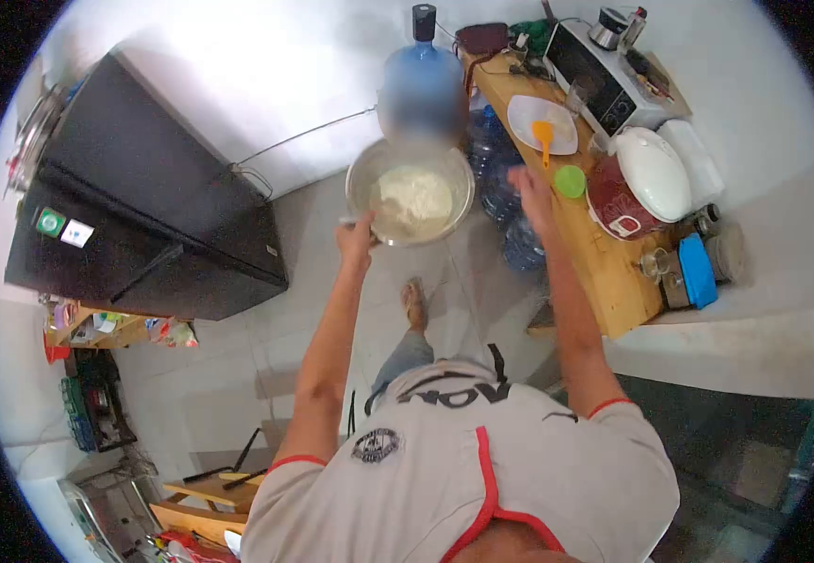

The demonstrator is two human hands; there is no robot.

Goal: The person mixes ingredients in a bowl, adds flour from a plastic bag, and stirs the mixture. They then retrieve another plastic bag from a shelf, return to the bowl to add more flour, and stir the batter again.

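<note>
My left hand point(355, 242) is closed on the near-left rim of a round metal bowl point(464, 195), held out over the floor. Inside the bowl lie pale, whitish contents point(413, 195) whose kind I cannot make out. My right hand point(532, 195) is off the bowl, beside the wooden counter's edge, its fingers partly spread with nothing visible in them. Closest to it are a bright green round lid or cup point(570, 181) and an orange spatula point(544, 138) lying on a white plate point(564, 114).
A red-and-white rice cooker point(639, 192) and an oven point(583, 75) stand on the wooden counter point(604, 272). Beyond the bowl is a blue water jug point(423, 70) with a black pump; more jugs point(524, 246) stand below the counter. A dark fridge point(144, 188) is at left.
</note>
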